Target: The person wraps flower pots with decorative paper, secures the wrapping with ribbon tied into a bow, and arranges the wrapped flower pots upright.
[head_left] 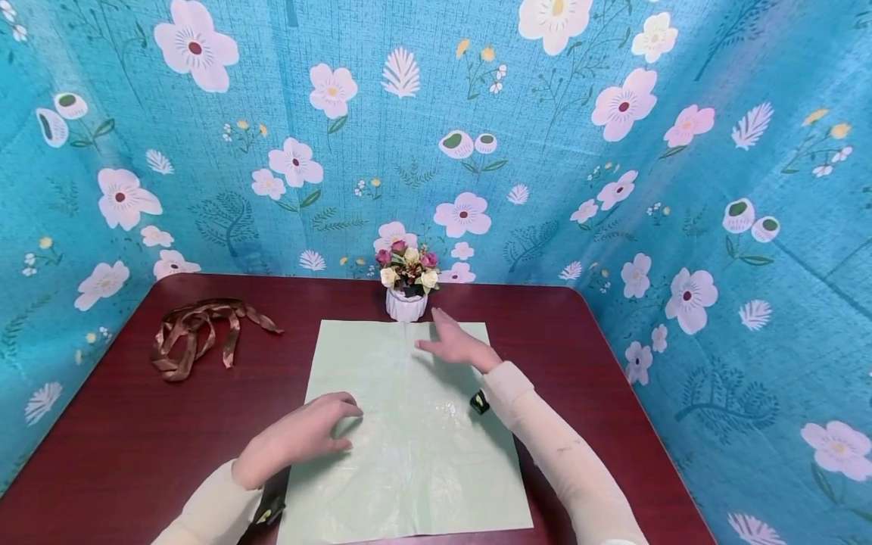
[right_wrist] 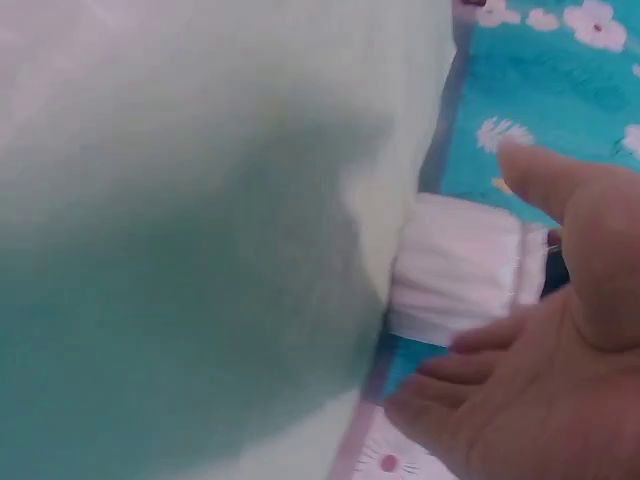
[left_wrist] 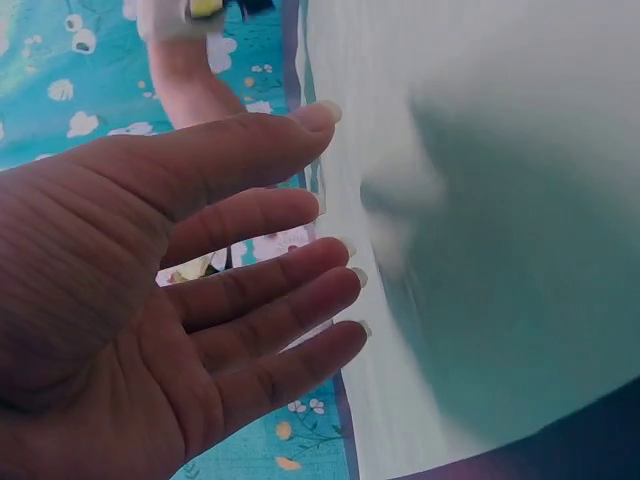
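Observation:
A pale green sheet of wrapping paper (head_left: pixel 409 454) lies flat on the dark red table, with a crease down its middle. Above its left half hovers my left hand (head_left: pixel 303 435), fingers slightly bent and holding nothing; the left wrist view shows the fingers (left_wrist: pixel 290 325) apart. My right hand (head_left: pixel 458 342) reaches over the sheet's far right part, thumb spread from the fingers, nothing in its grasp. Close to its fingertips stands a white pot (head_left: pixel 406 306) of artificial flowers (head_left: pixel 409 266), purple and cream, at the sheet's far edge. The right wrist view shows the white pot (right_wrist: pixel 460 270) beside that hand.
A loose heap of brown satin ribbon (head_left: pixel 197 333) lies on the table (head_left: pixel 170 431) at the left. A blue floral curtain (head_left: pixel 422 136) hangs behind the table and along both sides. Dark wrist cameras (head_left: pixel 480 402) are strapped on both wrists.

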`<state>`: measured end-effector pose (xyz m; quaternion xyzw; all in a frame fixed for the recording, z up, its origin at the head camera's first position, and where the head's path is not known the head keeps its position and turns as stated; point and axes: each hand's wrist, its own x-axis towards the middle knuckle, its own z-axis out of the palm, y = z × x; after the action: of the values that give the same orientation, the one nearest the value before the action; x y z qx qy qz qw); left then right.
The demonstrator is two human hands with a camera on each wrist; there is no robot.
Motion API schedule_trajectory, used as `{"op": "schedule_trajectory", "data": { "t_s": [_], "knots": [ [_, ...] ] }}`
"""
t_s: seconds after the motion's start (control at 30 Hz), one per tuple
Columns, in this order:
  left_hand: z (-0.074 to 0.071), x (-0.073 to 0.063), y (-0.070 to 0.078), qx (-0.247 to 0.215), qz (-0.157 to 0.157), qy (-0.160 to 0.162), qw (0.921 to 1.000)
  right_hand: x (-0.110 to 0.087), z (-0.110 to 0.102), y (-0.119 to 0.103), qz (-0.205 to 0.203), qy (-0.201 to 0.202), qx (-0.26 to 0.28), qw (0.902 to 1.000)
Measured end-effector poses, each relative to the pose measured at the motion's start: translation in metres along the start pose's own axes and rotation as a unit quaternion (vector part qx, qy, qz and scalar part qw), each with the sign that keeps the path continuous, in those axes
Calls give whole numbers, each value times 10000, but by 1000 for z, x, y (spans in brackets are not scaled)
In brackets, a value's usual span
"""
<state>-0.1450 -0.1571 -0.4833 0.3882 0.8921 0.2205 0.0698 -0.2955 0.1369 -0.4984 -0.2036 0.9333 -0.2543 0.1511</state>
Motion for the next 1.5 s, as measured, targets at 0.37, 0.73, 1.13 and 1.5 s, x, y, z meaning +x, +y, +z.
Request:
{"op": "schedule_trajectory", "data": {
  "t_s": [0.37, 0.73, 1.13, 1.5],
  "knots": [
    [12, -17, 17, -478, -576, -272, 9968, 48, 10, -2, 428, 1291, 1855, 9732],
    [23, -24, 29, -762, -774, -660, 9919, 71, 26, -6, 646, 2486, 3200, 9119],
    [26, -24, 30, -875, -947, -739, 9889, 81, 29, -11, 1184, 2689, 3099, 9042],
    [23, -25, 25, -823, -835, -752, 9903, 86, 25, -4, 1060, 2964, 3220, 8929]
  ]
}}
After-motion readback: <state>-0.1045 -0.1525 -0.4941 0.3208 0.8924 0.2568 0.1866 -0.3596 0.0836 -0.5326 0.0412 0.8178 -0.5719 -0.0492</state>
